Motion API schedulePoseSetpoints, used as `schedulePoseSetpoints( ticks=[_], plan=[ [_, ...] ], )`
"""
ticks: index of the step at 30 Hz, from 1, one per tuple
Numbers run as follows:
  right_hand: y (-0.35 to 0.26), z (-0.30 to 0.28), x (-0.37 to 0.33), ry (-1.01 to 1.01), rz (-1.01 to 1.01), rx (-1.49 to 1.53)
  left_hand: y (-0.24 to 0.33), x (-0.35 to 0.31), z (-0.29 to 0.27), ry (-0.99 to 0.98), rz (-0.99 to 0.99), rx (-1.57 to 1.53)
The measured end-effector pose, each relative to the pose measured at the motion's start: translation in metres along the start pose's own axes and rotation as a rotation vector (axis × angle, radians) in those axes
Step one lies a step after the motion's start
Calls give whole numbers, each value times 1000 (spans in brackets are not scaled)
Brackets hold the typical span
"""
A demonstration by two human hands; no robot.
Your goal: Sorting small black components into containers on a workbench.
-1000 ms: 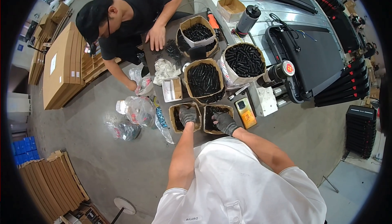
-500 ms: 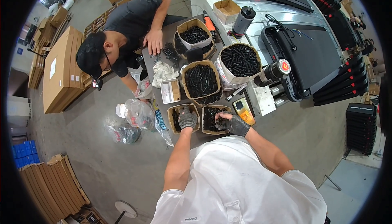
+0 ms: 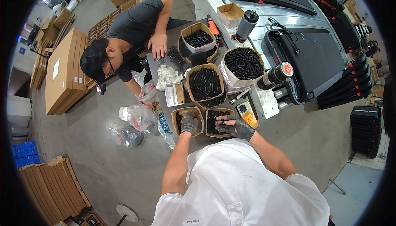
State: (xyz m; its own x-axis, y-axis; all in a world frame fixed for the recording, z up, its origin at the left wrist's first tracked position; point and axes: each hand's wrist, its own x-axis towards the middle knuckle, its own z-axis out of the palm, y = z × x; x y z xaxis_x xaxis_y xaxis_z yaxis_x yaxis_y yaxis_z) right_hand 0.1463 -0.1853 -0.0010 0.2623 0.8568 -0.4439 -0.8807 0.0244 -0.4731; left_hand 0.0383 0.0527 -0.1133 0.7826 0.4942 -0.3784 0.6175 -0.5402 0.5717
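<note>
My left hand, in a dark grey glove, reaches into a small cardboard box of black parts at the front of the table. Its fingertips are hidden inside. To the right, my right hand, gloved with bare fingertips, is turned palm up over a second small box of small black parts. A few small black pieces lie on its fingers. Right behind these boxes stands a larger bag-lined box of black screw-like parts, with another such box at its right.
A co-worker leans over the table's left side, one hand flat on it. A phone, white rag, white carton, orange-handled tool and grey cylinder lie around. Clear plastic bags sit at left.
My right hand has opened out from a curled grip, its fingers now extended over the box with small pieces on them. My left hand stays in its box.
</note>
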Motion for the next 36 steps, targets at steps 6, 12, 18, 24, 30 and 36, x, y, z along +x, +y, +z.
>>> schedulePoseSetpoints(
  ticks=[6, 12, 18, 24, 30, 36],
  plan=[
    [1, -3, -2, 53, 52, 38, 1, -15, 0, 83, 0, -261],
    [8, -7, -1, 48, 34, 31, 31, -5, -3, -10, 50, 63],
    [10, -10, -4, 67, 9, 44, 31, 2, 3, -173, 53, 238],
    [2, 7, -14, 42, -14, -22, 18, -10, -18, -61, 67, -147],
    [5, 6, -12, 157, -77, -257, 21, -56, -46, 10, -115, -903],
    [8, 9, -10, 173, -81, -274, 66, -95, -47, -187, -197, -1160]
  ],
)
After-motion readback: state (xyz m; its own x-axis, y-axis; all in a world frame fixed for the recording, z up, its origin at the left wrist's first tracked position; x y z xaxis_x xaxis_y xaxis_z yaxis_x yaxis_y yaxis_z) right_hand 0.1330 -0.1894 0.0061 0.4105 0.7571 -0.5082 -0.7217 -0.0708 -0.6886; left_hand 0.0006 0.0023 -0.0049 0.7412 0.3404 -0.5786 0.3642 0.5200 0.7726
